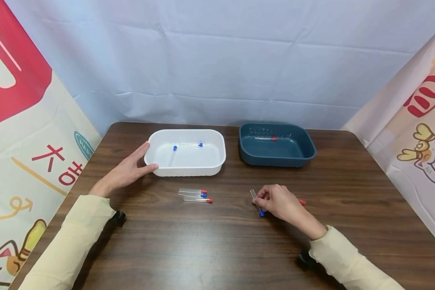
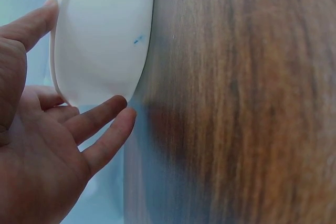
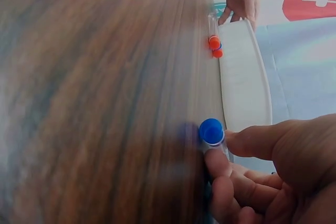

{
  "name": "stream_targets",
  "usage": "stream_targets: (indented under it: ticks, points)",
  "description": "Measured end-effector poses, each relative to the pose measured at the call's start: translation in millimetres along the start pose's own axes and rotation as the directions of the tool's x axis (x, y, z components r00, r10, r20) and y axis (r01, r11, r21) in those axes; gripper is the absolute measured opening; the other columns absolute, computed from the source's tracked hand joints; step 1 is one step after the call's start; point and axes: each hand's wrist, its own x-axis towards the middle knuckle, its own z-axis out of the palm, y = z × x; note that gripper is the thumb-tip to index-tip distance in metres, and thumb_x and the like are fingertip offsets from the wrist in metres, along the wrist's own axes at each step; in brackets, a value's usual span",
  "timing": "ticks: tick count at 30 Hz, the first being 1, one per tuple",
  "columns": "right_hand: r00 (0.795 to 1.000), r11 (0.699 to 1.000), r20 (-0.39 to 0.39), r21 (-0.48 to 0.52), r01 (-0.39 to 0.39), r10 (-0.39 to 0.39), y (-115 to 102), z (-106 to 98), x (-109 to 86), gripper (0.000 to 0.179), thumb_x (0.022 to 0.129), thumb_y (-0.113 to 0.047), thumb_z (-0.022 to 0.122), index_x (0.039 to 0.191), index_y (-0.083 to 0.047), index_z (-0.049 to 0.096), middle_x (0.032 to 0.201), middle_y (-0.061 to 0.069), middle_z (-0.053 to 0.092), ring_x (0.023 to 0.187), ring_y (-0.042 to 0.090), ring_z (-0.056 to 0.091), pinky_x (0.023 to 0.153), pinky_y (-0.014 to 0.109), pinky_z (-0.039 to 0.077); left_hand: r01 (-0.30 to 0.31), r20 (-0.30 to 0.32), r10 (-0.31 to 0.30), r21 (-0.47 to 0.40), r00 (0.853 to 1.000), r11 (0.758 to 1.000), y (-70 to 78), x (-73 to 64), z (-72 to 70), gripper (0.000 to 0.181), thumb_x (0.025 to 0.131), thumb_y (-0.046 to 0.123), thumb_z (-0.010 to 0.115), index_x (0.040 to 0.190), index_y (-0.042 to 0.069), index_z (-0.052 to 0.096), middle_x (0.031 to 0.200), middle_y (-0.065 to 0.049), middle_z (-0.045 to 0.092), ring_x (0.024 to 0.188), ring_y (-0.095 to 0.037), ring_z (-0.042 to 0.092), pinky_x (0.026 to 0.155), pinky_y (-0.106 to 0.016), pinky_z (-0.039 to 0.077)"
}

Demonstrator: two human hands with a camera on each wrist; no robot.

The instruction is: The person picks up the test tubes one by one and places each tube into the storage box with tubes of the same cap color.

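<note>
My right hand [image 1: 280,201] pinches a clear test tube with a blue cap [image 1: 262,212] between thumb and fingers, low over the table. In the right wrist view the blue cap [image 3: 211,131] faces the camera. A red cap [image 1: 302,201] shows from behind this hand, its tube hidden. My left hand [image 1: 128,167] rests with spread fingers at the left end of a white tray [image 1: 185,172]. In the left wrist view fingertips [image 2: 119,100] lie at its outer wall. Inside the tray are two blue-capped tubes [image 1: 200,144]. Several tubes [image 1: 195,199] with red and blue caps lie in front.
A dark blue tray [image 1: 277,160] stands to the right of the white one, holding a red-capped tube [image 1: 273,139]. Both stand near the back edge of the brown wooden table [image 1: 188,249]. A pale cloth [image 1: 217,68] hangs behind, with printed sheets at both sides.
</note>
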Motion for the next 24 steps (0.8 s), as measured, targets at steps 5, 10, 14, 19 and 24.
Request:
stream_targets:
  ticks: [5, 10, 14, 19, 24]
  points:
    - [0.999, 0.999, 0.013, 0.019, -0.044, 0.044, -3.2, 1.3, -0.1, 0.019, 0.096, -0.026, 0.076, 0.081, -0.015, 0.071, 0.061, -0.008, 0.064, 0.059, 0.011, 0.055, 0.053, 0.028, 0.041, -0.004, -0.002, 0.004, -0.004, 1.0, 1.0, 0.6, -0.4, -0.1, 0.099, 0.1, 0.051, 0.064, 0.166, 0.007, 0.006, 0.173, -0.011, 0.003, 0.158, -0.031, 0.007, 0.124, -0.056, 0.015]
    - [0.997, 0.996, 0.011, 0.032, -0.08, 0.08, -5.6, 2.0, -0.3, 0.02, 0.096, -0.027, 0.076, 0.081, -0.014, 0.071, 0.06, -0.007, 0.064, 0.057, 0.011, 0.054, 0.052, 0.028, 0.04, -0.009, -0.002, 0.009, -0.003, 1.0, 1.0, 1.1, -0.9, -0.7, 0.099, 0.1, 0.05, 0.065, 0.166, 0.006, 0.006, 0.173, -0.013, 0.003, 0.158, -0.031, 0.008, 0.123, -0.057, 0.015]
    - [0.995, 0.994, 0.011, 0.043, -0.097, 0.096, -7.2, 1.7, -1.0, 0.021, 0.096, -0.027, 0.076, 0.081, -0.014, 0.071, 0.06, -0.006, 0.064, 0.055, 0.011, 0.053, 0.051, 0.028, 0.039, -0.01, -0.002, 0.01, -0.001, 1.0, 1.0, 0.9, -1.0, -1.1, 0.099, 0.1, 0.05, 0.065, 0.166, 0.006, 0.006, 0.173, -0.013, 0.003, 0.158, -0.031, 0.008, 0.123, -0.057, 0.016]
    - [0.994, 0.993, 0.012, 0.041, -0.11, 0.11, -8.3, 1.5, -1.1, 0.02, 0.096, -0.027, 0.076, 0.082, -0.013, 0.071, 0.06, -0.006, 0.064, 0.056, 0.011, 0.054, 0.051, 0.028, 0.042, -0.003, 0.002, 0.003, 0.0, 1.0, 1.0, 1.2, -1.1, -1.2, 0.099, 0.1, 0.052, 0.065, 0.166, 0.007, 0.005, 0.173, -0.011, 0.002, 0.158, -0.031, 0.007, 0.123, -0.057, 0.015]
    - [0.992, 0.991, 0.025, 0.052, -0.124, 0.123, -8.2, 1.3, -0.5, 0.02, 0.096, -0.029, 0.075, 0.084, -0.013, 0.071, 0.061, -0.006, 0.065, 0.056, 0.01, 0.056, 0.052, 0.028, 0.044, 0.001, 0.002, -0.001, -0.004, 1.0, 1.0, 1.6, -1.9, -1.3, 0.099, 0.1, 0.051, 0.065, 0.166, 0.007, 0.005, 0.173, -0.011, 0.002, 0.158, -0.031, 0.007, 0.123, -0.057, 0.015]
